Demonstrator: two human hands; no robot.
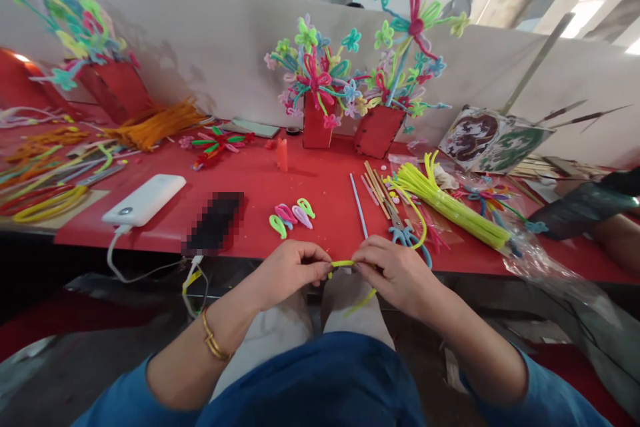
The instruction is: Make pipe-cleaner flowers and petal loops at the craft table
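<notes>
A yellow-green pipe cleaner is stretched between my two hands, just off the table's front edge and above my lap. My left hand pinches one end between thumb and fingers. With its fingertips, my right hand grips the same pipe cleaner a short way along; a loose length hangs below that hand. Another yellow-green strand curves up behind the right hand. Several small bent pipe-cleaner loops, green, pink and lilac, lie on the table ahead. Blue-handled scissors rest beyond my right hand.
On the red table stand a white power bank, a blurred-out phone and an orange candle. A yellow-green pipe-cleaner bundle lies right, an orange bundle left. Flower-filled red boxes line the partition. Another person's arm shows at right.
</notes>
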